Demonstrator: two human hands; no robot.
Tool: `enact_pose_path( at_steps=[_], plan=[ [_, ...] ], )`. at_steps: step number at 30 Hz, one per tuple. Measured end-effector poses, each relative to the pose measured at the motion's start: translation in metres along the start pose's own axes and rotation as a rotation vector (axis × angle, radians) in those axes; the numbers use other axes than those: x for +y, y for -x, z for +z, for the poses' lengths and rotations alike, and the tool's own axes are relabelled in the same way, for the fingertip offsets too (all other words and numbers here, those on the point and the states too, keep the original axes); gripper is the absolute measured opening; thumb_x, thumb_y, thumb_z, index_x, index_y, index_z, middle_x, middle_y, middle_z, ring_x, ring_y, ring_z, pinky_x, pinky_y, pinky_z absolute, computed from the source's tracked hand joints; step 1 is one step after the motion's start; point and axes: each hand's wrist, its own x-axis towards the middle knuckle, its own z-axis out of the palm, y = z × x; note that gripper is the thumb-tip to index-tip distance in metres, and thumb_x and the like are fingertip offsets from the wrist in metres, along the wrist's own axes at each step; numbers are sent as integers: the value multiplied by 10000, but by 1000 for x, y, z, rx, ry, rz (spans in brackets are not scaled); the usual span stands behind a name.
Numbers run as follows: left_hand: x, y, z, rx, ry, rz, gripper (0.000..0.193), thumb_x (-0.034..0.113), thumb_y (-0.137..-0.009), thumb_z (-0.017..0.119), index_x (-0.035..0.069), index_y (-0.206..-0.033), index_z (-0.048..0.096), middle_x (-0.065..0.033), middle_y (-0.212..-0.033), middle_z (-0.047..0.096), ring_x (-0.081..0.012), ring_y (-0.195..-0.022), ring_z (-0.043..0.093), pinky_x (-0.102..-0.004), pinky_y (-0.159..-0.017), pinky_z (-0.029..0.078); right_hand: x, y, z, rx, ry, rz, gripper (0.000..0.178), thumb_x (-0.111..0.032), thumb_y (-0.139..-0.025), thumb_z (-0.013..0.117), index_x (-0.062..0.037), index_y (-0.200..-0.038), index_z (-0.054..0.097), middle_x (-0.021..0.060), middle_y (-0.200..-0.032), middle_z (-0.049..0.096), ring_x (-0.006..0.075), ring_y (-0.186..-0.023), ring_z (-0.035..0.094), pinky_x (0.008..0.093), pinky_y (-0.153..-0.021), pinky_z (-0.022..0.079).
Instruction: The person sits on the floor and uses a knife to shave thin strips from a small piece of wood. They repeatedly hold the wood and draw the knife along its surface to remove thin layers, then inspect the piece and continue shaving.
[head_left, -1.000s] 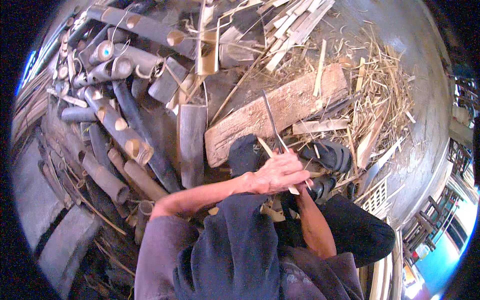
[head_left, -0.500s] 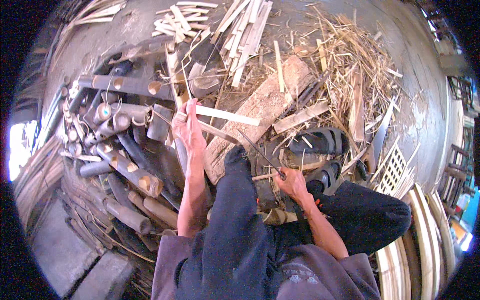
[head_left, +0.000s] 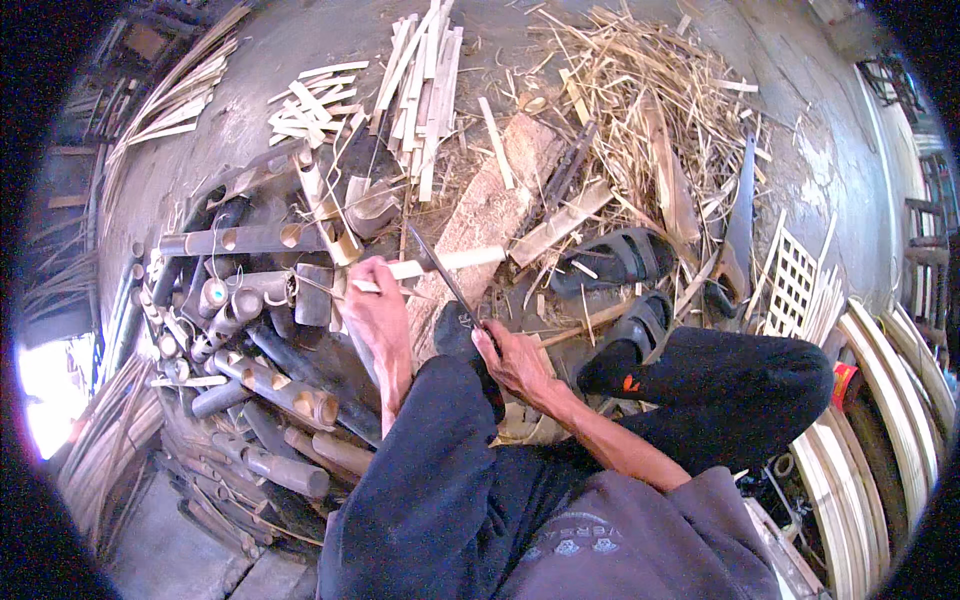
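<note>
My left hand [head_left: 376, 318] is closed around one end of a pale, flat bamboo strip [head_left: 478, 258], which points to the right. A thin pale piece also shows at its fingers. My right hand [head_left: 512, 360] is wrapped round the handle of a knife, whose dark narrow blade [head_left: 447, 282] slants up to the left and crosses the strip close to my left hand. Whether the edge cuts into the strip, I cannot tell. Under the strip lies a thick, rough wooden plank [head_left: 500, 190], with my dark-covered foot [head_left: 458, 330] at its near end.
Dark bamboo tubes [head_left: 285, 385] are heaped on the left. Beyond lie stacked pale strips [head_left: 425, 100] and a pile of shavings [head_left: 640, 75]. On the right are black sandals [head_left: 615, 262], a handsaw [head_left: 742, 215], a woven lattice piece [head_left: 792, 285] and long split lengths [head_left: 845, 490].
My right hand has come left toward my left hand, bringing the knife blade across the strip. My left hand has lowered and turned slightly. The whole view has shifted.
</note>
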Motion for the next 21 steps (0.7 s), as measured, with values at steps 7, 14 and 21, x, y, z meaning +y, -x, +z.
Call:
enact_pose_path(
  at_steps=[7, 14, 21],
  plan=[
    [-1, 15, 15, -154, -328, 77, 215, 205, -933, 506, 43, -922, 647, -153, -730, 685, -261, -675, 687, -379, -640, 507, -16, -3, -13, -45, -47, -44, 340, -364, -968, 458, -31, -969, 524, 297, -737, 582, 496, -745, 578, 550, -632, 439],
    [0, -20, -19, -93, -125, 58, 245, 172, -956, 487, -24, -1026, 617, -158, -781, 688, -187, -625, 684, -318, -622, 500, 16, -13, -37, 70, -1, 79, 461, -467, -970, 387, -33, -960, 542, 291, -749, 613, 499, -767, 595, 584, -684, 451],
    [2, 7, -9, -258, -295, 26, 345, 271, -960, 451, -42, -969, 595, -212, -771, 683, -341, -696, 652, -417, -679, 469, -15, 0, -10, -117, -89, -101, 338, -343, -975, 445, -32, -1062, 544, 283, -758, 593, 475, -743, 589, 524, -640, 443]
  ],
)
